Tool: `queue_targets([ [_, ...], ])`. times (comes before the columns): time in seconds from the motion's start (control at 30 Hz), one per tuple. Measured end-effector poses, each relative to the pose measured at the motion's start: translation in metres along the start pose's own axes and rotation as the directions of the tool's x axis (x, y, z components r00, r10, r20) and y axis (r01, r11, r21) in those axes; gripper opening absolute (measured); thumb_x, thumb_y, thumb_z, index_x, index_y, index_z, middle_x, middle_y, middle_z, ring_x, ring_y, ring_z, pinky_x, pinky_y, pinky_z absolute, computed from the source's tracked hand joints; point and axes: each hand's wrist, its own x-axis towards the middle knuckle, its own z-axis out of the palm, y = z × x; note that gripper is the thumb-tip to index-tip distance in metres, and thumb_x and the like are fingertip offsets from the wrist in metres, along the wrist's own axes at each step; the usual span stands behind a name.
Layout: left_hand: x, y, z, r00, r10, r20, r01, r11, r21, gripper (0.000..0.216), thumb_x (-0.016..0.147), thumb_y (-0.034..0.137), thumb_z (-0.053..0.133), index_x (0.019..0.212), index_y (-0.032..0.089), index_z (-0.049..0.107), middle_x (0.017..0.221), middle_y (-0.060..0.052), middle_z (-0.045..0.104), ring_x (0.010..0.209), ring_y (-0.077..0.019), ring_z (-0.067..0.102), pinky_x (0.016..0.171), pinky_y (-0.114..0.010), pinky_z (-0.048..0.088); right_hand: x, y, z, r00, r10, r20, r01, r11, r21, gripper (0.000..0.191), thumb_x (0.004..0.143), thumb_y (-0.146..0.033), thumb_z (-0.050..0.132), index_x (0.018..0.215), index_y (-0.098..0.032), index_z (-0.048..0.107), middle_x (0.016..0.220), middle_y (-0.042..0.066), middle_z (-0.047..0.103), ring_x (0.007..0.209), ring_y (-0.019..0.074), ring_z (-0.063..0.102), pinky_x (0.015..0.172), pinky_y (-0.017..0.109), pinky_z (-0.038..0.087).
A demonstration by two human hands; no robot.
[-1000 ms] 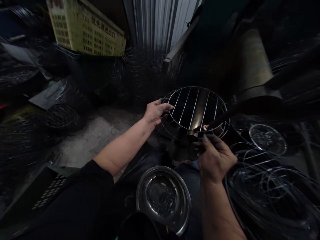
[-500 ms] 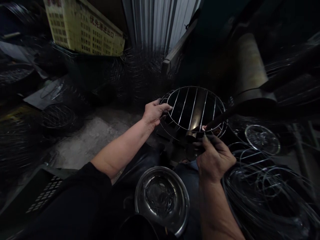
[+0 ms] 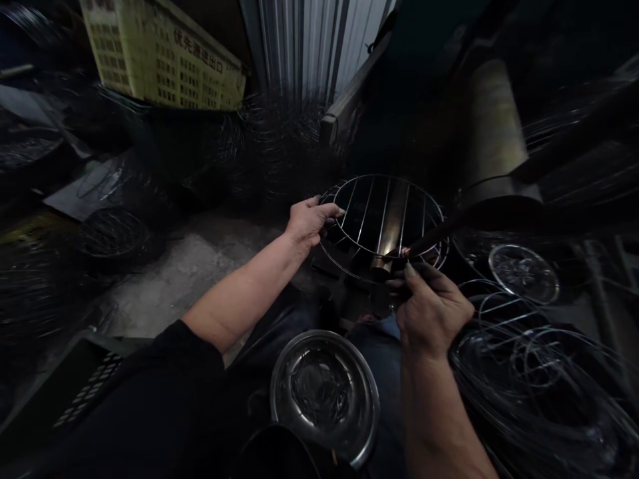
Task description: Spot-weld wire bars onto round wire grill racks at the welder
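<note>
My left hand (image 3: 310, 223) is closed on the left rim of a round wire rack (image 3: 360, 229), thumb on top. The rack has a ring with several parallel bars, and more wire shows below it. It is held out over a brass-coloured metal cylinder (image 3: 393, 233). At the rack's near right edge, my right hand (image 3: 432, 299) is pinched, its fingertips just below the rim. What lies between those fingers is too small and dark to make out. A dark machine arm (image 3: 434, 237) ends at the rim beside the fingertips, with a small copper-coloured tip.
A steel bowl (image 3: 367, 426) with small wire pieces rests at my lap. Coils of wire (image 3: 524, 392) and a round wire piece (image 3: 524, 273) lie at right. A thick cylinder (image 3: 499, 126) hangs above. A yellow crate (image 3: 164, 60) stands back left, a green crate (image 3: 90, 392) front left.
The rack has shifted slightly left, its right side a little lower. My right hand has drawn a bit away from the rim. My left hand keeps its grip.
</note>
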Motion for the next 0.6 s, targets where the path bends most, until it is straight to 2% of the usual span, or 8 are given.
queue_targets([
  [0.1, 0.0, 0.0, 0.001, 1.0, -0.004, -0.001, 0.004, 1.0, 0.005, 0.068, 0.059, 0.007, 0.073, 0.126, 0.007, 0.057, 0.056, 0.003, 0.057, 0.05, -0.0105, 0.051, 0.044, -0.022, 0.026, -0.001, 0.001, -0.007, 0.999, -0.015, 0.041, 0.018, 0.997, -0.069, 0.03, 0.06, -0.03, 0.085, 0.082, -0.013, 0.074, 0.065, 0.001, 0.068, 0.047, 0.0139, 0.062, 0.041, 0.023, 0.051],
  [0.23, -0.001, 0.001, 0.003, 1.0, 0.0, -0.01, 0.0, 1.0, -0.011, 0.069, 0.059, 0.005, 0.072, 0.126, 0.005, 0.055, 0.055, 0.003, 0.057, 0.05, -0.0108, 0.051, 0.044, -0.023, 0.027, 0.0, 0.012, -0.019, 0.992, -0.121, 0.046, 0.128, 0.973, -0.193, 0.029, 0.062, -0.032, 0.084, 0.083, -0.014, 0.076, 0.066, 0.0, 0.068, 0.048, 0.0124, 0.06, 0.043, 0.023, 0.05],
  [0.37, -0.001, 0.001, 0.003, 1.0, 0.019, 0.004, -0.019, 0.999, -0.036, 0.049, 0.057, 0.004, 0.07, 0.106, 0.008, 0.062, 0.058, 0.001, 0.059, 0.05, -0.0103, 0.051, 0.044, -0.024, 0.025, 0.002, 0.023, -0.024, 0.986, -0.163, 0.032, 0.166, 0.967, -0.193, 0.027, 0.062, -0.032, 0.084, 0.081, -0.014, 0.075, 0.071, 0.001, 0.069, 0.056, 0.0141, 0.064, 0.054, 0.027, 0.055],
  [0.53, 0.0, -0.002, 0.003, 1.0, -0.002, -0.005, 0.002, 1.0, -0.022, 0.031, 0.059, 0.005, 0.073, 0.086, 0.015, 0.06, 0.055, 0.003, 0.054, 0.048, -0.0081, 0.047, 0.044, -0.022, 0.023, 0.005, 0.021, -0.017, 0.993, -0.112, 0.021, 0.114, 0.977, -0.178, 0.025, 0.063, -0.031, 0.082, 0.078, -0.014, 0.073, 0.064, 0.0, 0.066, 0.051, 0.0148, 0.062, 0.048, 0.027, 0.051],
  [0.6, 0.002, -0.006, 0.004, 1.0, -0.019, -0.01, 0.018, 0.999, -0.044, 0.031, 0.061, 0.005, 0.076, 0.085, 0.016, 0.06, 0.055, 0.004, 0.052, 0.047, -0.0069, 0.045, 0.046, -0.02, 0.023, 0.006, 0.018, -0.018, 0.988, -0.154, 0.022, 0.155, 0.963, -0.222, 0.025, 0.063, -0.03, 0.083, 0.08, -0.015, 0.074, 0.066, 0.0, 0.066, 0.056, 0.0149, 0.063, 0.051, 0.026, 0.052],
])
